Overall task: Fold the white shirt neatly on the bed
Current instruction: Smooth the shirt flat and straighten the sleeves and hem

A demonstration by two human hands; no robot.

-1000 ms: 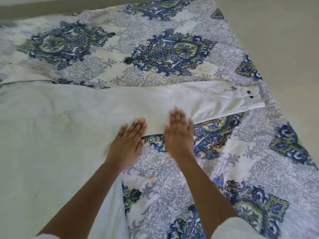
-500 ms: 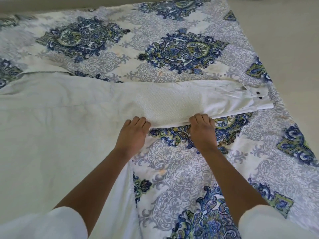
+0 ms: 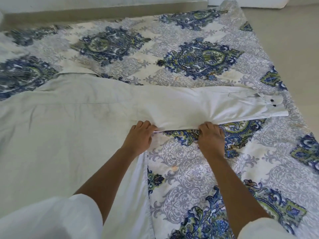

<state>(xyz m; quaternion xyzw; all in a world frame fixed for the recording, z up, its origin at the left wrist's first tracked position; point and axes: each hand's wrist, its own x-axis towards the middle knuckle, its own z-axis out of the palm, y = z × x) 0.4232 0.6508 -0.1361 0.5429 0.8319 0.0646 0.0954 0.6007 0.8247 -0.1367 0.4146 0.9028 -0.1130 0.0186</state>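
The white shirt (image 3: 65, 135) lies spread back-up over the left half of the bed, its collar at the far left. Its right sleeve (image 3: 198, 106) stretches out to the right and ends in a cuff with two dark buttons (image 3: 269, 107). My left hand (image 3: 139, 137) grips the sleeve's near edge by the armpit, fingers curled round the fabric. My right hand (image 3: 210, 137) grips the same edge further along, and the cloth bunches between the two hands.
A bedsheet (image 3: 198, 178) with blue and green medallions covers the bed. Its right edge (image 3: 293, 94) runs diagonally beside a plain beige floor (image 3: 296, 40). A pale wall base shows along the top.
Both hands lay flat on the sleeve a second ago. They slid back to its near edge, spread apart and curled round the fabric, which now puckers between them.
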